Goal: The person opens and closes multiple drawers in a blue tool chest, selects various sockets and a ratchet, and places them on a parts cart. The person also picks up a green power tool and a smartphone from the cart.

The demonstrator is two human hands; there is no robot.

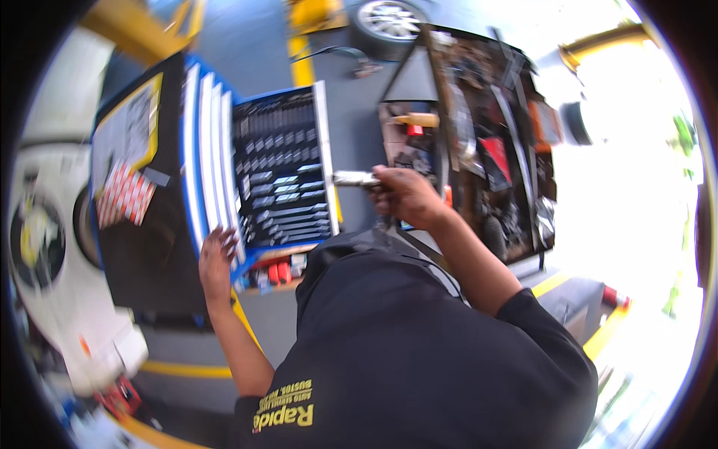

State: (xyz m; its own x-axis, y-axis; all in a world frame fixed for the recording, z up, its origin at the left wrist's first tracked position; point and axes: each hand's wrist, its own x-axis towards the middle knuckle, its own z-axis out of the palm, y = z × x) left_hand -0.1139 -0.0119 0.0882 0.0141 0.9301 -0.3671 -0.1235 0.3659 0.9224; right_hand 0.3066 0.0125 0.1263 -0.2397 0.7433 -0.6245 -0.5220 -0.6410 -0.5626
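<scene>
The fingers of my left hand [216, 262] are spread against the edges of the closed white drawers [212, 150] of a blue tool cabinet [193, 61]. My right hand [407, 198] is closed around a short, shiny silver metal tool [354, 178]; blur and my fingers hide its exact kind. That tool points left, toward the front edge of a pulled-out drawer [323, 127]. Inside this drawer, several wrenches [295, 224] and rows of small silver pieces [277, 142] lie in black trays.
On the cabinet's dark top [161, 247] are a red-and-white checked packet [126, 196] and a yellow-edged sheet [134, 120]. To the right stands a cluttered metal cart [482, 135]. A wheel [389, 28] lies beyond it. A white car [56, 314] is at the left.
</scene>
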